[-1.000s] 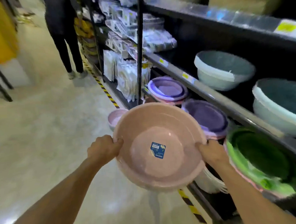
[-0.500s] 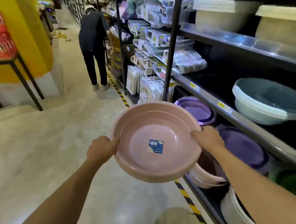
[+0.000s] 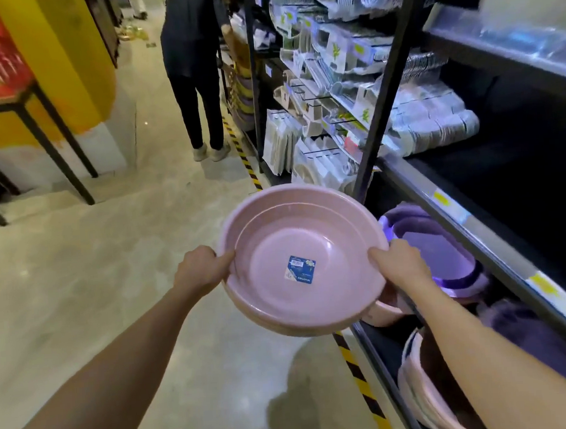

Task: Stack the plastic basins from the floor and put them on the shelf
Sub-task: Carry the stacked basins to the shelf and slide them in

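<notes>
A black metal shelf unit (image 3: 495,234) runs along the right side of a shop aisle, above a pale polished floor (image 3: 97,292) edged with yellow-and-black hazard tape (image 3: 361,382). Farther down the aisle a person in dark clothes (image 3: 193,77) stands facing the shelving. On the low shelf sit purple basins (image 3: 443,251), with more pinkish basins (image 3: 425,388) nearer the camera. Held in the air beside the shelf edge, tilted toward the camera, is a stack of pink plastic basins (image 3: 303,243); a blue label (image 3: 300,269) is stuck inside the top one. The left hand (image 3: 200,269) has its grip clamped on the stack's left rim, and the right hand (image 3: 399,262) pinches the right rim, thumb on top.
</notes>
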Demonstrator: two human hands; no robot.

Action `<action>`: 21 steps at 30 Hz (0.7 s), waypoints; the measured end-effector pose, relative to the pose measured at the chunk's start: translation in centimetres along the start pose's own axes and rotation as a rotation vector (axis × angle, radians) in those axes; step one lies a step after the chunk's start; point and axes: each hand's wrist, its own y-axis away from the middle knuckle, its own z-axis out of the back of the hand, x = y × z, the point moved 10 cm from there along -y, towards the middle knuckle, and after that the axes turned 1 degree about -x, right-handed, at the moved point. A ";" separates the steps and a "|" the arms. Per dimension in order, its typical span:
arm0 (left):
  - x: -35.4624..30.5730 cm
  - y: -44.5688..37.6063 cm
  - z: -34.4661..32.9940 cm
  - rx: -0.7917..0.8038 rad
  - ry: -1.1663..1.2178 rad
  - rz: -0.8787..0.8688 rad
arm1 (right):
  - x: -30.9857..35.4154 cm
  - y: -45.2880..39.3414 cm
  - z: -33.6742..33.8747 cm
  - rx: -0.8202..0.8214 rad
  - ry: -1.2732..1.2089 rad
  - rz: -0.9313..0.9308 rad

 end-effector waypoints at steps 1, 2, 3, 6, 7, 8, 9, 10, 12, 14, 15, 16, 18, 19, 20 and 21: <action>0.0 -1.8 -0.1 0.008 0.007 0.009 | 1.1 -1.4 -0.4 0.008 0.000 -0.002; 0.2 -3.6 -0.3 0.012 0.010 0.015 | 2.1 -2.7 -1.0 0.016 -0.007 -0.008; 0.2 -5.4 -0.3 0.015 0.005 0.018 | 3.0 -3.9 -1.5 0.020 -0.012 -0.015; 0.0 -11.1 -0.5 0.038 -0.016 0.002 | 5.3 -7.4 -3.5 0.026 -0.013 -0.035; -0.1 -13.0 -0.8 0.052 -0.022 -0.004 | 5.9 -8.6 -4.2 0.025 -0.016 -0.047; -0.1 -15.2 -1.1 0.065 -0.021 -0.011 | 6.3 -9.9 -5.0 0.019 -0.018 -0.065; -0.2 -17.4 -1.5 0.076 -0.014 -0.019 | 7.0 -11.4 -5.7 0.013 -0.009 -0.077; -0.2 -19.6 -1.9 0.092 -0.012 -0.024 | 7.7 -12.9 -6.6 0.023 0.016 -0.081; -0.2 -23.9 -3.0 0.131 -0.020 -0.047 | 9.1 -16.1 -8.7 0.061 0.048 -0.099; 0.0 -28.1 -4.3 0.147 -0.016 -0.071 | 10.4 -19.7 -10.0 0.061 0.040 -0.119; 0.3 -29.8 -5.1 0.158 -0.014 -0.075 | 10.9 -21.4 -10.6 0.056 0.030 -0.130; 0.6 -31.4 -5.9 0.167 -0.012 -0.075 | 11.2 -22.9 -11.4 0.061 0.016 -0.144; 1.2 -34.4 -7.9 0.176 -0.020 -0.070 | 11.1 -25.7 -13.2 0.088 -0.039 -0.177; 1.5 -35.9 -8.9 0.177 -0.020 -0.063 | 10.7 -27.0 -14.4 0.099 -0.076 -0.194; 1.7 -37.2 -10.2 0.179 -0.018 -0.059 | 10.1 -28.2 -15.5 0.105 -0.109 -0.211; 1.9 -38.4 -11.6 0.183 -0.017 -0.058 | 9.3 -29.4 -16.8 0.109 -0.133 -0.223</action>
